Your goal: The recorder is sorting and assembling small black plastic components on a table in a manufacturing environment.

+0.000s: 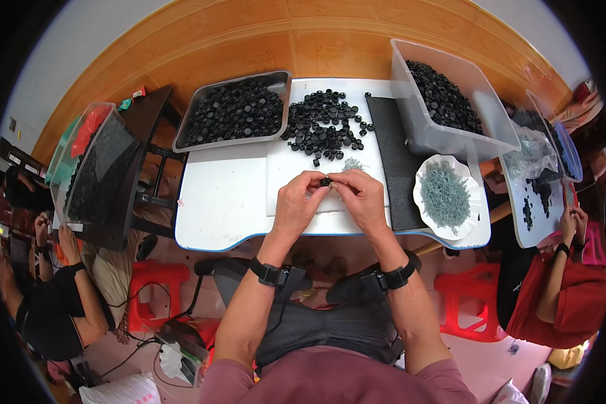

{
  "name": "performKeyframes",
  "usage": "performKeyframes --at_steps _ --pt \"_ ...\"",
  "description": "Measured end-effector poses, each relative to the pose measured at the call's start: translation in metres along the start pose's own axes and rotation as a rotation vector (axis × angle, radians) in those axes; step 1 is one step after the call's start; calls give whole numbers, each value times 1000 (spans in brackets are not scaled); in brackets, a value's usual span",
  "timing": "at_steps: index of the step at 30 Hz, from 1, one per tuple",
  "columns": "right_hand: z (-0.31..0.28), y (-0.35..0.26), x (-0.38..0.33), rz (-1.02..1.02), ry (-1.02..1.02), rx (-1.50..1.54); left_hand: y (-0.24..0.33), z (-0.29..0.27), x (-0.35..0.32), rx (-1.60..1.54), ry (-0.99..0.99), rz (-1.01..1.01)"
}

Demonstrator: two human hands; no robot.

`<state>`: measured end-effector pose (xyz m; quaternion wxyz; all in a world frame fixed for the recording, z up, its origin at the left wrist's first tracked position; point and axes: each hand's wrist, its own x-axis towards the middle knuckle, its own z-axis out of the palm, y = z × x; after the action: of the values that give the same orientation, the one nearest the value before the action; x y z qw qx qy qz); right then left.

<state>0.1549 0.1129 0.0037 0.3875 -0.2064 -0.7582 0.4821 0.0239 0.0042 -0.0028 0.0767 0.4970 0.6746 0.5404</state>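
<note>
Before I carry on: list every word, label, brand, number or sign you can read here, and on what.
Nothing is readable.
White sack, lower left: reddish print, too small and blurred.
Small red packet, on the dark table at left: markings too small.
Small black part, at the fingertips of both hands: too small to tell.

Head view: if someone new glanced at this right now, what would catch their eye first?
Probably the loose pile of black caps on the white table, just beyond where the left hand and right hand meet at a small black part. Next, the metal tray at back left and the translucent tub at back right, both heaped with black pieces. The white scalloped dish of thin grey-green pieces stands out at right.
</note>
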Motion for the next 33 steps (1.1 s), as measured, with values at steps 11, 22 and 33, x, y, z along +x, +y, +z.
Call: performKeyframes --at_steps 11,22,33 --pt "2 2 -2 -155 33 -73 -1 0 0 -16 -21 -62" --pt "4 1 -4 -144 60 -104 -2 -1 1 -104 -23 -119" --pt "8 3 -5 -368 20 -251 -3 -5 4 -234 -31 -349"
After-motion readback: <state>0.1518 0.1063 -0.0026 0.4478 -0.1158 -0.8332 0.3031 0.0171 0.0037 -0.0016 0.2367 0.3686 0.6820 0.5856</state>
